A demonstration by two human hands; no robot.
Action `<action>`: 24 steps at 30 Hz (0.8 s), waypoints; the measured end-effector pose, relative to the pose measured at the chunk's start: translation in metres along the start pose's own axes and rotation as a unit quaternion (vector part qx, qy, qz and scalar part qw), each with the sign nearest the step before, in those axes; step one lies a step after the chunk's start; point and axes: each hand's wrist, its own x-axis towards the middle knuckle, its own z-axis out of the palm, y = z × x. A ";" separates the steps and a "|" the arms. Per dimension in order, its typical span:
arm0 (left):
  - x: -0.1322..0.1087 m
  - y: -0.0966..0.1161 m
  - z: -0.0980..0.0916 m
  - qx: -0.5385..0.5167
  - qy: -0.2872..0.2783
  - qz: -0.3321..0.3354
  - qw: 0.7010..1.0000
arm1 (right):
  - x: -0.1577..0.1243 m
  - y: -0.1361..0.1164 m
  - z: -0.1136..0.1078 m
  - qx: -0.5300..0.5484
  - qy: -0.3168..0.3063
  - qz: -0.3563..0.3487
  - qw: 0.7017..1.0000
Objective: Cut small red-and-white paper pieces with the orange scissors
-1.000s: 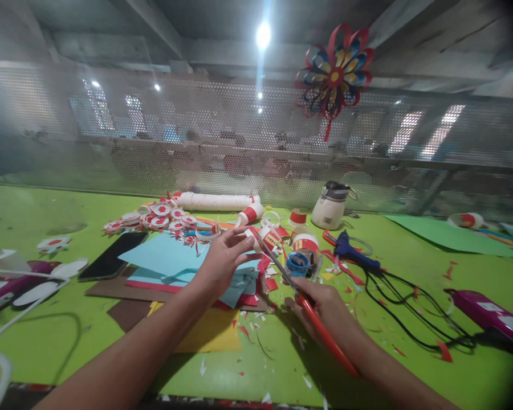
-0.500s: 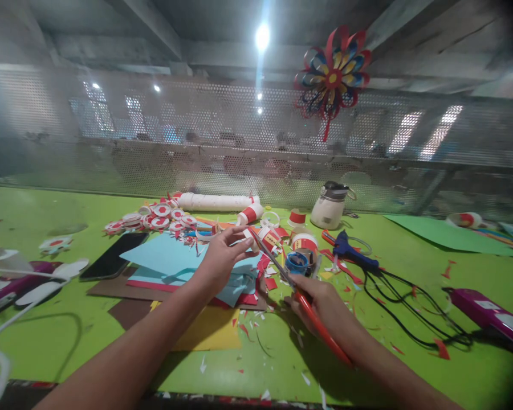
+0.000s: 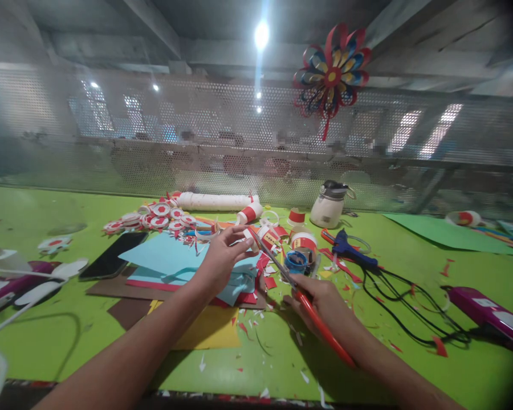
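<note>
– Fingers of the left hand (image 3: 222,259): what are they doing?

– Thumb and fingertips are pinched shut on a small white and red paper piece (image 3: 251,237), held just above the table. The forearm comes in from the lower left.

– And the right hand (image 3: 320,303)?

– It is closed around the orange handles of a pair of scissors (image 3: 275,264). The blades slant up and to the left, and their tips meet the paper piece at the left fingertips. I cannot tell how far apart the blades are.

– What lies beneath them?

– A green table (image 3: 47,336) scattered with paper scraps. Under the left hand is a blue sheet (image 3: 162,256) on top of red, brown and yellow sheets. A dark phone (image 3: 111,256) lies just to the left of the stack.

– Anything behind?

– Red and white paper discs (image 3: 154,216), a long white tube (image 3: 218,201) and a white jar (image 3: 328,209) sit near a mesh wall. A blue glue gun (image 3: 348,250) with a black cord lies to the right of the scissors. A paper pinwheel (image 3: 331,77) hangs above.
</note>
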 end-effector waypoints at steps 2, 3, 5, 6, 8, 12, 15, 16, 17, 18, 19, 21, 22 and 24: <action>0.000 0.000 -0.001 -0.017 -0.005 -0.001 1.000 | 0.000 -0.001 0.000 -0.008 -0.002 0.004 1.000; 0.000 -0.001 -0.002 -0.026 -0.007 -0.002 1.000 | 0.000 -0.001 -0.001 -0.012 -0.002 0.007 1.000; 0.001 -0.001 -0.003 -0.037 -0.007 -0.002 0.999 | 0.000 -0.002 -0.002 -0.011 -0.004 0.012 1.000; 0.002 -0.001 -0.004 -0.038 -0.006 -0.002 0.999 | 0.001 -0.002 -0.002 -0.005 -0.006 0.013 1.000; 0.002 -0.001 -0.004 -0.033 -0.002 -0.003 0.999 | 0.002 -0.002 -0.003 0.015 -0.012 0.009 1.000; 0.002 0.001 -0.003 -0.009 0.009 -0.002 1.000 | 0.003 -0.001 -0.002 0.037 -0.021 -0.009 0.999; 0.001 0.001 -0.002 0.009 0.017 0.008 1.000 | 0.002 -0.002 -0.001 0.040 -0.028 0.005 0.999; 0.001 0.000 -0.001 0.014 0.021 0.012 1.000 | 0.001 -0.002 -0.001 0.042 -0.030 0.014 0.999; 0.002 0.000 -0.001 0.019 0.025 0.016 0.999 | 0.001 -0.003 -0.001 0.042 -0.031 0.022 0.998; 0.002 -0.001 -0.001 0.023 0.028 0.020 0.999 | 0.000 -0.004 -0.001 0.041 -0.032 0.027 0.998; 0.002 -0.002 -0.001 0.027 0.032 0.024 0.999 | 0.000 -0.004 -0.002 0.041 -0.032 0.031 0.998; 0.002 -0.003 0.000 0.032 0.036 0.028 0.998 | 0.000 -0.004 -0.002 0.041 -0.030 0.032 0.998; 0.002 -0.003 0.000 0.034 0.038 0.028 0.998 | 0.000 -0.004 -0.002 0.042 -0.029 0.030 0.998; 0.002 -0.003 0.001 0.036 0.038 0.028 0.998 | 0.000 -0.002 -0.002 0.041 -0.024 0.024 0.999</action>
